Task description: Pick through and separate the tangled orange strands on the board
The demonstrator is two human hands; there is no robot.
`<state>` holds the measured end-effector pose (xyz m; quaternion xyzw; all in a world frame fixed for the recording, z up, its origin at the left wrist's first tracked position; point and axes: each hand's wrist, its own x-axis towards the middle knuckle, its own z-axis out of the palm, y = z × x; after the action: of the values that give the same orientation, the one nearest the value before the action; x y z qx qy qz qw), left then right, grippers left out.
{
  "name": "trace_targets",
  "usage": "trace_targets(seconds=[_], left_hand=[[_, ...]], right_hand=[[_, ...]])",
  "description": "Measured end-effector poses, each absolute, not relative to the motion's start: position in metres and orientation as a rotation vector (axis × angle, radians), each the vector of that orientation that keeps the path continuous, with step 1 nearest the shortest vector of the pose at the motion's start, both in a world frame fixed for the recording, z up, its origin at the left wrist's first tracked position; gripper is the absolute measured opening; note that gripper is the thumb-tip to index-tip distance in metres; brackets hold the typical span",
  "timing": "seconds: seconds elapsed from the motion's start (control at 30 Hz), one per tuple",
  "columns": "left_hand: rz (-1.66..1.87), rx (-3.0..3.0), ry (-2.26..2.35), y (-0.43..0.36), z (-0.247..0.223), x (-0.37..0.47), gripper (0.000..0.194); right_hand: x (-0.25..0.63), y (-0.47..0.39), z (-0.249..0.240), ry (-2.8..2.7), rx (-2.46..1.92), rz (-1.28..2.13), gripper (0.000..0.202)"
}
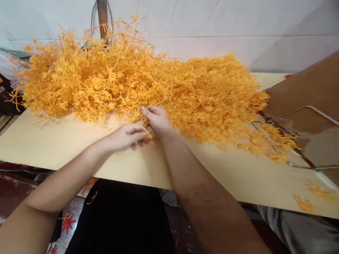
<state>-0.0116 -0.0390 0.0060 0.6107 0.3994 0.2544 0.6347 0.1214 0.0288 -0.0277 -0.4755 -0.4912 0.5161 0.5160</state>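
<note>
At frame centre my left hand [127,135] pinches a small orange sprig [148,135] at the near edge of the pile [148,88]; my right hand [157,120] grips strands beside it. I'd pull gently, steadying the tangle, to avoid snapping stems.

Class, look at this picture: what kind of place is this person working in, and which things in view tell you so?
Probably a small workshop or home workbench for hand-sorting. A big pile of orange plastic sprigs covers a plain wooden table; the left hand and right hand pick at its edge; a wire rack sits at the right.
</note>
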Motion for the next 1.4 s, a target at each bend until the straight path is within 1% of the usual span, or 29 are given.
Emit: trace_targets(seconds=[0.1, 0.17, 0.27, 0.33, 0.4, 0.47, 0.5, 0.6, 0.63, 0.77, 0.83, 0.93, 1.03, 1.13, 1.27, 1.4], left_hand=[[0.832, 1.114, 1.038, -0.024, 0.003, -0.022, 0.006], [0.831, 1.033, 1.094, -0.018, 0.004, -0.029, 0.009], [0.754, 0.992, 1.148, -0.017, 0.006, -0.032, 0.007], [0.754, 0.995, 1.184, -0.018, 0.008, -0.032, 0.019], [0.782, 1.038, 1.243, -0.018, 0.008, -0.031, 0.031], [0.798, 1.076, 1.300, -0.018, 0.008, -0.030, 0.033], [0.805, 1.083, 1.311, -0.018, 0.008, -0.029, 0.030], [0.823, 1.065, 1.288, -0.018, 0.007, -0.028, 0.012], [0.837, 1.061, 1.275, -0.017, 0.007, -0.028, 0.009], [0.885, 1.064, 1.237, -0.015, 0.004, -0.028, 0.023], [0.885, 1.061, 1.229, -0.013, 0.002, -0.030, 0.025], [0.896, 1.034, 1.163, -0.012, 0.000, -0.033, 0.019], [0.914, 1.065, 1.100, -0.013, 0.000, -0.033, 0.006], [0.919, 1.192, 1.172, -0.014, -0.002, -0.030, 0.017], [0.907, 1.202, 1.258, -0.013, -0.006, -0.027, 0.014], [0.907, 1.229, 1.212, -0.013, -0.004, -0.030, 0.027]], right_hand=[[0.121, 0.020, -0.024, -1.201, -1.030, 1.449, 0.037], [0.122, 0.018, -0.022, -1.196, -0.982, 1.554, 0.040], [0.125, 0.016, -0.019, -1.190, -0.907, 1.673, 0.037], [0.128, 0.016, -0.018, -1.186, -0.882, 1.705, 0.033], [0.129, 0.015, -0.016, -1.180, -0.891, 1.712, 0.030], [0.130, 0.015, -0.016, -1.176, -0.903, 1.705, 0.029], [0.130, 0.014, -0.015, -1.175, -0.899, 1.703, 0.028], [0.129, 0.014, -0.015, -1.181, -0.852, 1.724, 0.024], [0.129, 0.014, -0.014, -1.188, -0.840, 1.733, 0.023], [0.128, 0.013, -0.013, -1.195, -0.826, 1.733, 0.017], [0.127, 0.013, -0.012, -1.189, -0.831, 1.719, 0.013], [0.126, 0.012, -0.011, -1.160, -0.856, 1.709, 0.010], [0.125, 0.010, -0.010, -1.150, -0.850, 1.725, 0.009], [0.124, 0.009, -0.009, -1.188, -0.831, 1.773, 0.006], [0.124, 0.010, -0.010, -1.212, -0.856, 1.781, 0.007], [0.124, 0.013, -0.013, -1.186, -0.882, 1.688, 0.013]])
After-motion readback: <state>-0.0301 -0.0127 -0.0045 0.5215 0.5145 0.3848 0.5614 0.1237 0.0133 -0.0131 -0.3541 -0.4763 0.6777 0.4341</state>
